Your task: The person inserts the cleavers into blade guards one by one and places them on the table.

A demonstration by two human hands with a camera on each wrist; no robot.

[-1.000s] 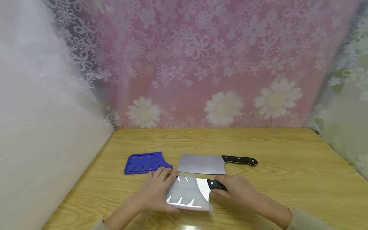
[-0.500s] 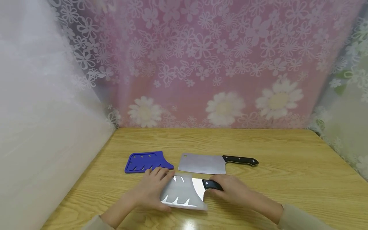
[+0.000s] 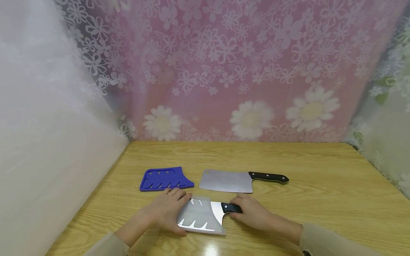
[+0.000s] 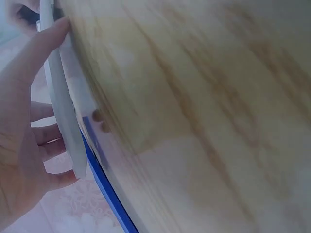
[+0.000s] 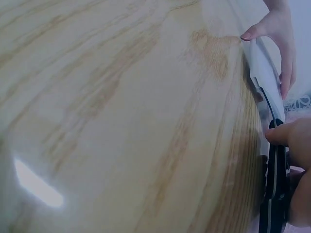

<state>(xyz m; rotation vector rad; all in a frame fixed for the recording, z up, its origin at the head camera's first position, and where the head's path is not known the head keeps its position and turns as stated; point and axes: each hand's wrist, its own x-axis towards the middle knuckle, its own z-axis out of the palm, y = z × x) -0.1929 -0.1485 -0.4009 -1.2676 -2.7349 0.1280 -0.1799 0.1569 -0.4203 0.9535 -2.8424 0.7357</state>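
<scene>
White sheath on cleaver, one hand at each end

Your left hand is clamped on the sheath's left end, thumb at the near edge, fingers over the far one. Your right hand is closed round the black handle, thumb on the near side. Sheath covers most of the blade; a strip of bare metal shows between it and the handle, and bright metal shows through the slots. Held flat-side up at the near middle of the wood-grain table, handle to your right. Contact with the tabletop: cannot tell.

Beyond your hands, two items lie on the table: a blue sheath, slotted, behind your left hand; and to its right, just beside it, a second cleaver, blade uncovered, black riveted grip pointing right. Pink floral curtain hangs behind.
</scene>
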